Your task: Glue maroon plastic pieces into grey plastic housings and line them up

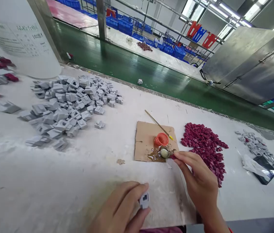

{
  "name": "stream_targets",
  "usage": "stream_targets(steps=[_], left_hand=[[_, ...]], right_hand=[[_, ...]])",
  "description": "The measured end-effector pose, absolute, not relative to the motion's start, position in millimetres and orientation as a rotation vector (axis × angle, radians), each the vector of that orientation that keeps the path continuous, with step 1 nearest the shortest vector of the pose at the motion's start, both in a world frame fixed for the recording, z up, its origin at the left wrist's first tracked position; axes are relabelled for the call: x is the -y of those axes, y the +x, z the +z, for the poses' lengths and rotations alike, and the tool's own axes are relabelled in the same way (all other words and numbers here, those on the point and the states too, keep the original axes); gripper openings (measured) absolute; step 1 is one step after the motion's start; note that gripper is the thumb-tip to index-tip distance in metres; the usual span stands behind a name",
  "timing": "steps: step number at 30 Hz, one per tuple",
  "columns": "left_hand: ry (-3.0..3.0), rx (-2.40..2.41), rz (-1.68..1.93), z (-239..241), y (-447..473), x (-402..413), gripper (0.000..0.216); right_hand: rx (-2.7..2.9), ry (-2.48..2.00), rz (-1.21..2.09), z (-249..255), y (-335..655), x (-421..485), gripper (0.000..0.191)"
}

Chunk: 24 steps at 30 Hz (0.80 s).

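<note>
the left grip (123,207) is closed in a pinch between thumb and fingertips on a grey part (144,200), held just above the bench (78,181) with its small dark opening showing. the right grip (199,176) pinches a small maroon piece (172,156), ahead and to the right of the left grip. just beyond the right fingertips, to their left, is a round pale-topped thing (164,153); whether the maroon piece touches it i cannot tell. it sits in a brown wet patch (154,155) on a cardboard sheet (143,136), with an orange-red cup (161,139) a little farther from the grip and a thin yellow-tipped stick (157,122) beyond that. the wet patch seems the main hazard: a dragged fingertip could pick up the liquid and smear it onto the grey part, or make the maroon piece slip. the right grip also works close to the cup, so a careless reach forward might tip it and widen the spill. the grey part, held by its edges, could turn or drop if the left pinch loosens. a maroon heap (200,139) lies just beyond and beside the right grip, where a swing of the wrist could scatter it; a grey heap (71,106) lies well ahead and left of the left grip, and a green belt (117,61) runs farthest out.
</note>
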<state>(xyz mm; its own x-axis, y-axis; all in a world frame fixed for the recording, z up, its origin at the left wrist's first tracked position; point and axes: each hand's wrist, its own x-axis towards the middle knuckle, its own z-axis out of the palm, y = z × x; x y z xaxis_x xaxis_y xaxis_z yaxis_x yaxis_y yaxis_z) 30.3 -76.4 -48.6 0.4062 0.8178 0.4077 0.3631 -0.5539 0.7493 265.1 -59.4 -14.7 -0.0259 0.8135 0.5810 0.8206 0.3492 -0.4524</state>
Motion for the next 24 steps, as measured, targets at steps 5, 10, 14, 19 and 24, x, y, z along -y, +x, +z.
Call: stream_targets(steps=[5,10,14,19,24], left_hand=[[2.255,-0.993,0.925,-60.7,34.2,78.4,0.029],[2.209,-0.944,0.856,-62.9,32.6,78.0,0.03],[2.179,-0.931,0.852,-60.6,32.3,78.1,0.029],[2.148,-1.001,0.921,-55.9,36.1,77.7,0.026],[2.088,-1.055,0.938,-54.3,38.5,79.0,0.022]], right_hand=[[1.875,-1.419,-0.014,-17.6,264.9,48.9,0.025],[1.925,-1.414,-0.011,-19.5,262.3,45.8,0.027],[1.943,-1.41,-0.015,-20.2,261.6,43.8,0.027],[1.927,-1.403,-0.036,-15.5,260.2,46.5,0.031],[1.875,-1.341,0.068,-8.1,246.0,72.0,0.035]])
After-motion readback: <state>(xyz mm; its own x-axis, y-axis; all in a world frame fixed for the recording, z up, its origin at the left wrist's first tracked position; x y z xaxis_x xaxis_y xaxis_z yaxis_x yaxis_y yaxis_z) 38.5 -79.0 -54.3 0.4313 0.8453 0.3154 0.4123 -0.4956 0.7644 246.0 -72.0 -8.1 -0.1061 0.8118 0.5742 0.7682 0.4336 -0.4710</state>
